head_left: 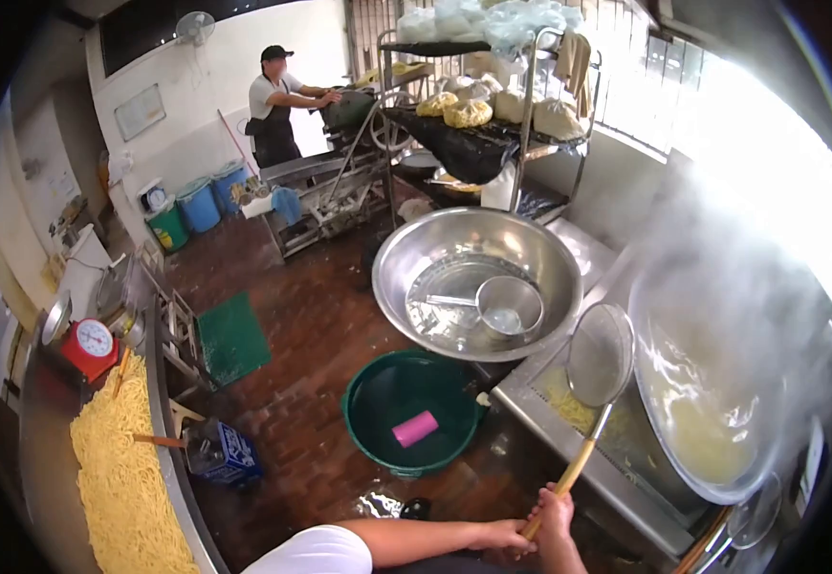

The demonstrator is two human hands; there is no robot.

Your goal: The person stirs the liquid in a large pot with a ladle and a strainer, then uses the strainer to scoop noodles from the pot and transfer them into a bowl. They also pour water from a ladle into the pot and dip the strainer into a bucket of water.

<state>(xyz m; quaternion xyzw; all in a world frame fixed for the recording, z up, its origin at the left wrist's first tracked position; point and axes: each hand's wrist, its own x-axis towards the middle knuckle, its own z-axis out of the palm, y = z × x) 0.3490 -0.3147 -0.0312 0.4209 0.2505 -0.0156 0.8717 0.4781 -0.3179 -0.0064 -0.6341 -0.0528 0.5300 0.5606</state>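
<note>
Both hands grip the wooden handle of a long wire-mesh skimmer. My left hand is closed near the handle's end, its arm reaching in from the left. My right hand is wrapped round the handle just above it. The mesh head is raised over the metal counter, between a wide steel basin and a large steaming wok. Pale yellowish liquid shows in the wok, partly veiled by steam. Inside the basin are water and a metal ladle-like strainer.
A green tub with a pink cylinder stands on the wet brick floor. Yellow noodles fill a steel-edged table at left, beside a red scale. A person works at a machine behind. A rack holds bagged food.
</note>
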